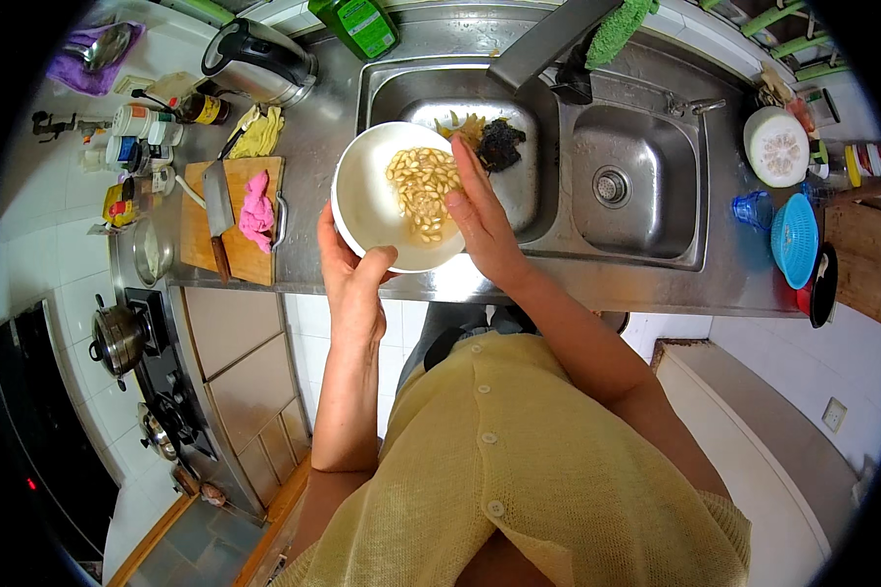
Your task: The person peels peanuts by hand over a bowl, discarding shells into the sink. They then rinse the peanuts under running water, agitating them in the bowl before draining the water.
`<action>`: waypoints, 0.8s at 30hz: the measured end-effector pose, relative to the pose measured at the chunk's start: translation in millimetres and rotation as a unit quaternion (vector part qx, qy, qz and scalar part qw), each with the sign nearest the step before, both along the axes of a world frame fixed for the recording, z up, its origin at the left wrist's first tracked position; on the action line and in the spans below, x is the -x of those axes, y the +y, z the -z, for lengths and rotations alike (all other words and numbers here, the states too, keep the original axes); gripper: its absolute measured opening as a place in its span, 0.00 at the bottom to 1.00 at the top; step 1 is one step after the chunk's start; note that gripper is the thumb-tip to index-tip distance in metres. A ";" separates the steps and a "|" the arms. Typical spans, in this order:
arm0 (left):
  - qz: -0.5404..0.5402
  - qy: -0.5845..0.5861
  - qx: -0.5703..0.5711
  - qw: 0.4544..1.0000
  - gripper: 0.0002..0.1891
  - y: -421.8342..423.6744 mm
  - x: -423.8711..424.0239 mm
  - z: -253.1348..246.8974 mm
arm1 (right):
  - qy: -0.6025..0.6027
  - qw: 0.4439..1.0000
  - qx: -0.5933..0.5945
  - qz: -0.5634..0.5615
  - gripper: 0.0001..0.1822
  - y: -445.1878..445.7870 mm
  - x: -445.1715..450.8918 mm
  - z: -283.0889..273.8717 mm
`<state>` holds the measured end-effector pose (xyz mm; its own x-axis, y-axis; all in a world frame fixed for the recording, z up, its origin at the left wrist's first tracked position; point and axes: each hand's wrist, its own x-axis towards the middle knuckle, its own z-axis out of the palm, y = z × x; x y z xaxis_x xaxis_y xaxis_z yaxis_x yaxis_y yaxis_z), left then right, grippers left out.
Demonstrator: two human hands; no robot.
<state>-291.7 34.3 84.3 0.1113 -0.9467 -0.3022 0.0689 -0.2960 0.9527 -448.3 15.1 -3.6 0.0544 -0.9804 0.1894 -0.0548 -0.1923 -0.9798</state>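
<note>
My left hand (356,268) grips the near left side of a white bowl (367,183), its thumb over the rim. Pale seeds (422,183), with some liquid among them, have gathered towards the bowl's right side. My right hand (482,220) lies flat along that right rim, fingers together and pointing away from me; its thumb reaches over the edge beside the seeds. The bowl is tilted to the right above the front of the left sink basin (517,198). Behind it in that basin lie a dark clump (501,144) and some yellowish scraps (467,130).
A faucet (550,44) reaches over the basins. At left, a cleaver (218,198) and a pink cloth (256,211) rest on a wooden cutting board (253,268), near an electric kettle (257,62). A cut winter melon (776,147) and a blue basket (794,241) stand at right.
</note>
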 end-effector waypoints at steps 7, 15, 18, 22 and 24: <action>-0.002 -0.001 0.001 1.000 0.40 -1.1 2.7 -2.5 | -0.007 1.000 0.000 0.005 0.33 0.3 -0.9 2.9; 0.003 -0.014 -0.011 1.000 0.39 -0.9 5.3 -4.7 | -0.022 1.000 -0.012 0.004 0.34 2.1 -1.0 4.7; 0.002 -0.023 -0.013 1.000 0.39 -1.0 5.4 -4.6 | -0.026 1.000 -0.017 0.005 0.34 2.4 -2.1 4.2; -0.004 -0.027 -0.016 1.000 0.40 -1.0 7.4 -6.3 | -0.020 1.000 -0.024 0.006 0.35 2.6 -1.1 2.8; -0.003 -0.032 -0.015 0.999 0.40 -0.9 7.9 -7.1 | -0.018 1.000 -0.025 0.006 0.35 2.7 -0.7 2.6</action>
